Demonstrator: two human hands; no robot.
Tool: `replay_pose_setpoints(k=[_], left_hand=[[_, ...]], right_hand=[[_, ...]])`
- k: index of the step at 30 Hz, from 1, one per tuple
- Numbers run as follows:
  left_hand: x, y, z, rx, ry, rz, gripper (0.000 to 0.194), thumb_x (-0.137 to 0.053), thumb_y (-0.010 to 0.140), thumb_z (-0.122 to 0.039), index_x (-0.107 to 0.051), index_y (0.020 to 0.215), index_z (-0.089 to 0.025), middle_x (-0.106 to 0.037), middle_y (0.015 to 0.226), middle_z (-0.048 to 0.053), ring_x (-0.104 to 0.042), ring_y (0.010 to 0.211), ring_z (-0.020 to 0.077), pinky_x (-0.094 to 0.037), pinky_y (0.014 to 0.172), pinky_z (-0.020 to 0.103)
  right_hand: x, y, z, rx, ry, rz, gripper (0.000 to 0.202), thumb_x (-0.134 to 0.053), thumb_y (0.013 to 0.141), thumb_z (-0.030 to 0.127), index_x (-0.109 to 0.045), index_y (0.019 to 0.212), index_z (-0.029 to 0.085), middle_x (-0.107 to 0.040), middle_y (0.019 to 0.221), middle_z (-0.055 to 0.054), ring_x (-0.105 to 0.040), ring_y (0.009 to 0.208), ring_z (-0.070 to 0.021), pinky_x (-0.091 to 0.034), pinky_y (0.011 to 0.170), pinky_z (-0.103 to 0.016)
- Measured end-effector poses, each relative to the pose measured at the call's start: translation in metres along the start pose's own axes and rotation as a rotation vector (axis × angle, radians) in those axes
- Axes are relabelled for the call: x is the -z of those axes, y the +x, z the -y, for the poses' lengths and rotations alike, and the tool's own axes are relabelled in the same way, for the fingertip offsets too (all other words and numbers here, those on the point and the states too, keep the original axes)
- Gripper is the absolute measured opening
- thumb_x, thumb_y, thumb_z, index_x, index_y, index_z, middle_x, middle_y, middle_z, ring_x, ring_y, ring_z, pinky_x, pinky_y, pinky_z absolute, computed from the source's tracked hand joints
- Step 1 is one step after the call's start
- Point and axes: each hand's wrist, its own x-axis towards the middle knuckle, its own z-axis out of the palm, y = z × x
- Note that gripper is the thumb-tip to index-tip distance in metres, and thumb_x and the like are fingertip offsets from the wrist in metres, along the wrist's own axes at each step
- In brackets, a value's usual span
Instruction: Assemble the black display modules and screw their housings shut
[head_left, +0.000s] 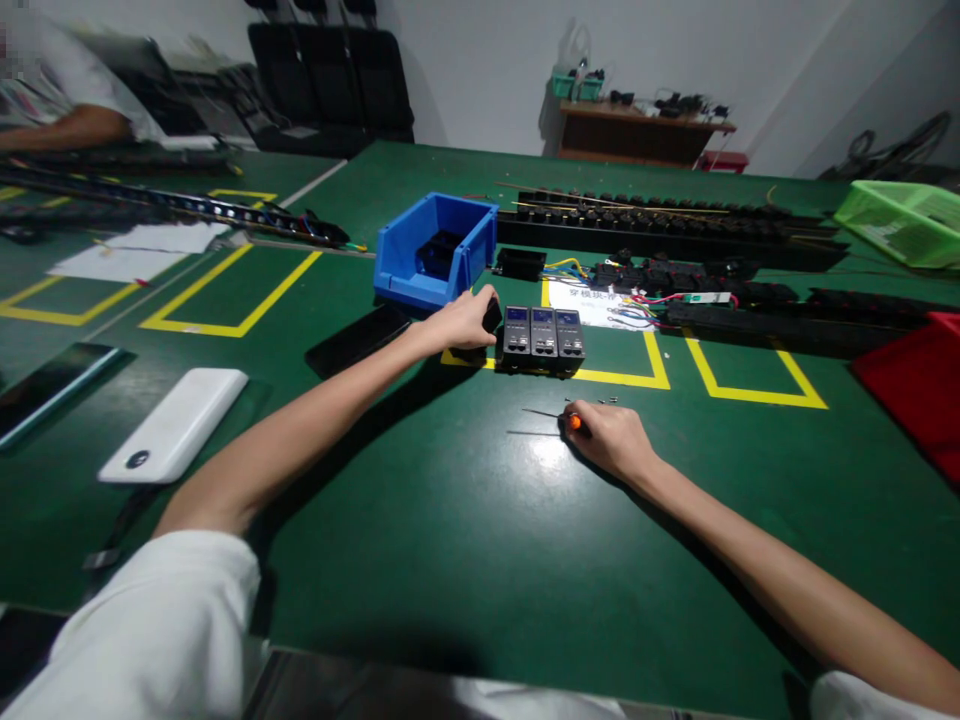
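Observation:
My left hand (466,320) is closed on a small black module (492,314), just left of three black modules (543,338) standing side by side on the green table. Behind that hand is a blue bin (436,250) with black parts inside. My right hand (611,436) grips a screwdriver (575,422) with an orange part on its handle; the thin shaft points left, above the table. Several tiny screws (609,400) lie just beyond the right hand. A flat black object (358,340) rests under and left of my left wrist.
Black rails (675,235) and wired parts (697,285) lie across the back. A white power bank (176,425) and a phone (56,390) are at left. A green basket (904,222) and red bin (915,385) stand at right. Another person's arm (75,128) shows far left.

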Motion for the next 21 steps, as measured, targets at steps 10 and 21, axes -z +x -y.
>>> replay_pose_setpoints(k=[10,21], left_hand=[[0.029,0.040,-0.078,-0.379,-0.434,-0.071,0.055,-0.063,0.067,-0.014,-0.054,0.121,-0.017,-0.059,0.113,0.007,-0.057,0.102,0.0254,-0.047,0.087,0.039],[-0.035,0.085,-0.177,-0.234,-0.297,0.001,0.054,-0.070,0.071,-0.029,-0.049,0.120,-0.022,-0.046,0.131,0.016,-0.055,0.114,0.0336,-0.045,0.094,0.049]], right_hand=[[0.003,0.000,0.000,0.064,0.035,0.006,0.020,-0.047,0.089,0.026,-0.065,0.088,0.018,-0.069,0.071,-0.005,-0.051,0.055,-0.0136,-0.022,0.054,-0.027],[0.003,0.000,0.000,0.065,0.055,0.018,0.016,-0.049,0.087,0.023,-0.064,0.089,0.018,-0.069,0.074,-0.004,-0.051,0.057,-0.0128,-0.022,0.055,-0.026]])
